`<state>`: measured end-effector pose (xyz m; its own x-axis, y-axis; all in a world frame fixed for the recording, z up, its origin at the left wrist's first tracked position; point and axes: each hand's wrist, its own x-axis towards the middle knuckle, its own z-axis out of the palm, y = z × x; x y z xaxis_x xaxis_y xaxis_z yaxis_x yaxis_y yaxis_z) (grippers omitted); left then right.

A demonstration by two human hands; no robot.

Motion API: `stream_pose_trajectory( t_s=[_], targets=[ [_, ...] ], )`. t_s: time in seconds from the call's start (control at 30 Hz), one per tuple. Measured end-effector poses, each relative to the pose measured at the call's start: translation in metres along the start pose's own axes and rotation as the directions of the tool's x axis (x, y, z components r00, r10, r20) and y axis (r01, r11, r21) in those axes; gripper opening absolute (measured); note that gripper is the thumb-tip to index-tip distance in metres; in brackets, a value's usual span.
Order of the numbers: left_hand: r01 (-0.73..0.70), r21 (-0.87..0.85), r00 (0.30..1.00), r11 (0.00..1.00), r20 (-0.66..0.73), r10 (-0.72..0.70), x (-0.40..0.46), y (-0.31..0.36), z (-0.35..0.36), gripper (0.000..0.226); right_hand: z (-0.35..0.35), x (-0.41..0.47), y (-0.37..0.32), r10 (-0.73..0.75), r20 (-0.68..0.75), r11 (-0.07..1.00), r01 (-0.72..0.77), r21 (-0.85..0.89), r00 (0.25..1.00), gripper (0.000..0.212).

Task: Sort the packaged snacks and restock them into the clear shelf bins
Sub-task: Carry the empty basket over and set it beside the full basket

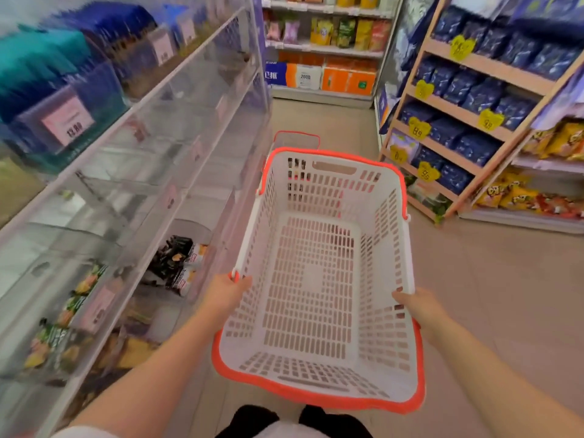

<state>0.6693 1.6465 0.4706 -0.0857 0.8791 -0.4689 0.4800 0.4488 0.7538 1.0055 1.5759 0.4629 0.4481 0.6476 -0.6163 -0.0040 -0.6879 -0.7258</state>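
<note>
Both forearms reach out from the bottom of the view, each hand gripping a long side of a white plastic basket [319, 279] with an orange rim. On the basket's left rim, the left hand [226, 294] is closed, thumb on top near the white handle pivot. On the right rim, the right hand [417, 306] is wrapped over the edge with its fingers curled inside the slotted wall. Nothing lies in the basket; the tiled floor [493, 295] shows through its slots, and it is held in the air above the aisle, tilted slightly away from the person.

Just left of the basket stand the clear shelf bins [132, 191], tiered in rows and blurred. Packaged snacks sit in the lower bins: black-and-white packets [178, 263] in the bin nearest the left hand, and green and orange packets [72, 308] in the bin further left. The upper bins hold teal and dark blue packs [94, 49], with a pink price tag [68, 121] on the front panel.

Beyond the basket's far end, a second basket with a red rim [297, 140] rests on the floor. To the right, a wooden rack [467, 115] carries dark blue bags with yellow price tags [420, 128], and yellow snack bags [512, 194] lie on a low shelf beside it. At the aisle's far end a shelf holds orange boxes [347, 77].
</note>
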Motion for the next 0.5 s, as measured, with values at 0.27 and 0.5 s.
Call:
stream_pose_trajectory(
  t_s=[0.27,0.5],
  targets=[
    [0.038,-0.11,0.999,0.993,-0.017,-0.04,0.141,0.093,0.017,0.016,0.012,0.141,-0.132,-0.026,0.038,0.998,0.028,-0.049,0.999,0.016],
    [0.046,-0.096,0.996,0.994,-0.07,-0.053,0.302,0.169,0.009,0.013,0.06,0.272,-0.24,0.011,0.059,0.999,-0.009,-0.032,0.998,0.017]
  ],
)
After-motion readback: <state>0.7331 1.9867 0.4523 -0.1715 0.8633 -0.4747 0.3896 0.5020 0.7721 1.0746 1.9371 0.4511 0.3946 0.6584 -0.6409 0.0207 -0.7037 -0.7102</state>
